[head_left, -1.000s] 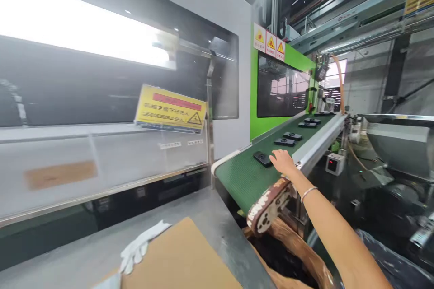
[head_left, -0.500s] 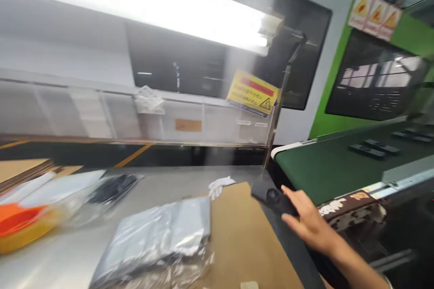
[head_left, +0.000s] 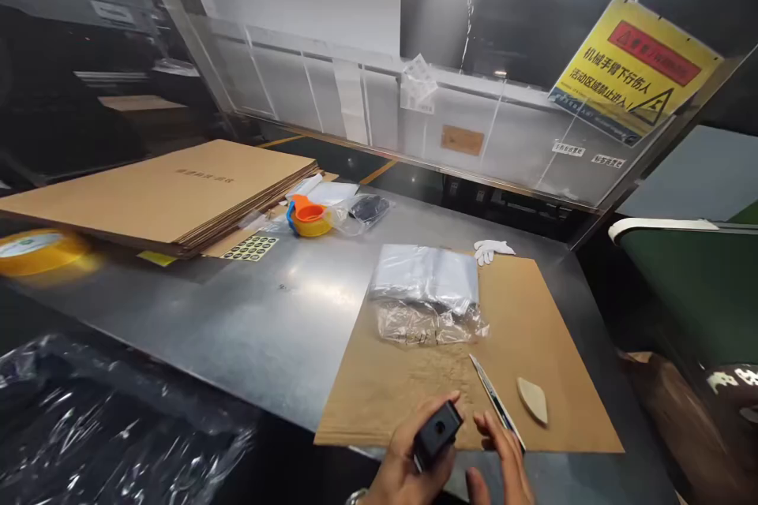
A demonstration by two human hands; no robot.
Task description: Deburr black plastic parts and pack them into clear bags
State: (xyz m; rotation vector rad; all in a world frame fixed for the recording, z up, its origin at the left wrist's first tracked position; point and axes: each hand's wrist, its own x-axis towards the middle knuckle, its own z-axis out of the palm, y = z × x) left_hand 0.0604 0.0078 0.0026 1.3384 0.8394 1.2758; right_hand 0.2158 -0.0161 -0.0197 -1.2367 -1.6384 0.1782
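Observation:
My left hand point(head_left: 406, 461) is wrapped round a black block-shaped part point(head_left: 437, 435) with a round hole in its near end, held above the front edge of a cardboard sheet point(head_left: 557, 363). Just to the right is my right hand point(head_left: 504, 461), fingers apart with nothing between them. A utility knife point(head_left: 489, 388) lies slantwise on the cardboard, its lower end partly behind the right fingers. Beside it rests a small beige wedge-shaped piece point(head_left: 532, 401). Farther back on the sheet sits a stack of clear plastic bags point(head_left: 425, 276).
A white glove point(head_left: 493, 250) lies at the cardboard's far edge. Left are stacked cardboard point(head_left: 178, 189), a sticker sheet point(head_left: 252, 247), an orange tape dispenser point(head_left: 311, 217) and a yellow tape roll point(head_left: 44, 252). A green conveyor belt point(head_left: 692, 276) runs at right; black plastic wrap point(head_left: 118, 426) lies lower left.
My view has swung left and down from the conveyor to the table. The black part was in my right hand by the belt; now my left hand holds one and the right is free.

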